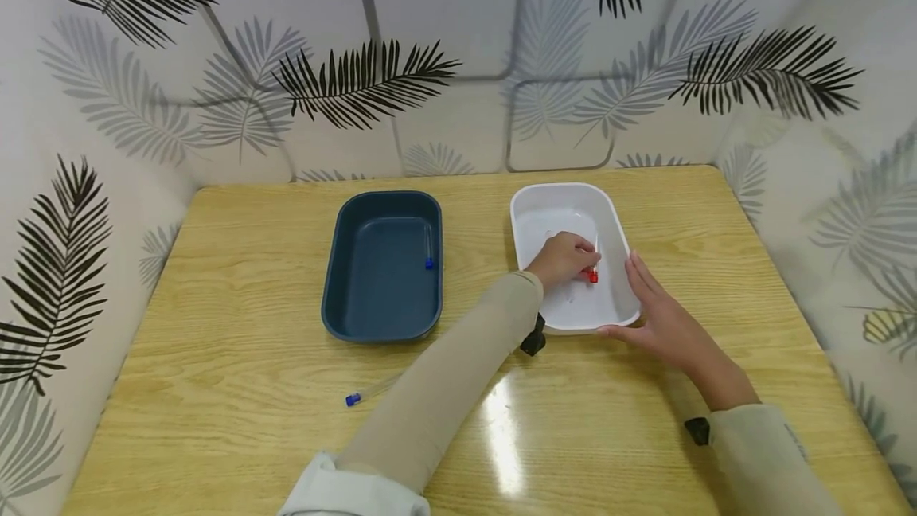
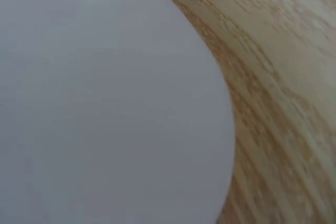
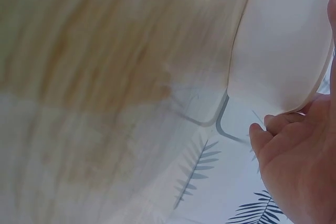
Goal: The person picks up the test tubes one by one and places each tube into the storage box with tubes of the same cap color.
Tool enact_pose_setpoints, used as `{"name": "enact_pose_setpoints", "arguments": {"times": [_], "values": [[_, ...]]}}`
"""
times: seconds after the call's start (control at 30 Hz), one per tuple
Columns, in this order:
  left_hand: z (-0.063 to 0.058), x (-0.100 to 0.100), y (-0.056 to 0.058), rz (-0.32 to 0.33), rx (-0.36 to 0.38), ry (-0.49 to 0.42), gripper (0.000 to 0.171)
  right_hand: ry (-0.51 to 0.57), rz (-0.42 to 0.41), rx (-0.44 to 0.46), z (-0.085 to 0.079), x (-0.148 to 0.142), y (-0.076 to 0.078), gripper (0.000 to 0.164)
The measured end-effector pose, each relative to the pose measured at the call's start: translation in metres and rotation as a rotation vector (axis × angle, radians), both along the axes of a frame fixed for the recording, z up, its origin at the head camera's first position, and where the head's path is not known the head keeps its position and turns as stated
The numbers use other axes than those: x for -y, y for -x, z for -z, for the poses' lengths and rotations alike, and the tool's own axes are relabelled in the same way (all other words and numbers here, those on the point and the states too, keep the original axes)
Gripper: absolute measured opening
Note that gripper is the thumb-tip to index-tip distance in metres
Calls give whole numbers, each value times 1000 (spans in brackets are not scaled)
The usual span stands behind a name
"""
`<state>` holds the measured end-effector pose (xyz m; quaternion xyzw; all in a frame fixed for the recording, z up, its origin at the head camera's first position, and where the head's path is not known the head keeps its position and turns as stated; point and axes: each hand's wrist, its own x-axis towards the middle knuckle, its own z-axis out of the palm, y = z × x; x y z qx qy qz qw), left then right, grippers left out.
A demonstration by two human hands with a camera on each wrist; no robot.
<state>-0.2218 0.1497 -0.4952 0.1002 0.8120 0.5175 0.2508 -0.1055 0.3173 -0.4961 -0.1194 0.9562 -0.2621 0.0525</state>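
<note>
Head view: a wooden table stands inside a booth of leaf-patterned walls, and both my arms, in beige sleeves, reach over it.
White tray: sits on the right half of the table, rim up, long side running away from me.
Left hand: is down inside the white tray, knuckles up, fingers curled.
Left hand's hold: my fingers are bent round a clear tube with a red cap; the red cap shows just beside my fingertips, low in the tray, and most of the tube is hidden by my hand.
Right hand: lies against the outside of the white tray at its near right corner, fingers straight along the right wall and the thumb along the near rim; it grips nothing.
Blue tray: stands left of the white tray, apart from it, on the same table.
Blue tray contents: one clear tube with a blue cap lies along its right inner wall, cap toward me.
Loose tube: a second blue-capped tube lies on the bare table near the blue tray's near edge, beside my left forearm, cap to the left.
Left wrist view: shows only the white tray's curved side, blurred, against the wood grain; no fingers are visible.
Right wrist view: shows my right hand's fingertips touching the white tray's underside edge, with table wood and leaf wall behind, blurred.
</note>
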Motion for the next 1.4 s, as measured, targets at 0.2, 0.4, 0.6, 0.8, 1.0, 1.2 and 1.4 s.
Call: {"name": "enact_pose_setpoints", "arguments": {"times": [0.2, 0.4, 0.6, 0.8, 1.0, 1.2, 1.4], "values": [[1, 2, 0, 24, -12, -8, 22, -10, 4, 7, 0, 1, 0, 114], [2, 2, 1, 30, -17, 16, 21, -6, 1, 4, 1, 1, 0, 113], [2, 0, 0, 32, -9, 17, 22, -13, -2, -5, 1, 0, -1, 113], [2, 0, -1, 30, 1, -7, 21, -21, -3, -13, 2, -1, 0, 112], [2, -1, 0, 40, -1, -3, 19, -14, -1, -9, 0, 0, 0, 113], [2, -2, -1, 49, -10, 3, 19, -12, 3, -5, 0, -1, -1, 113], [2, 0, -1, 50, -18, -18, 18, -7, 3, -13, 2, -1, -1, 113]]}}
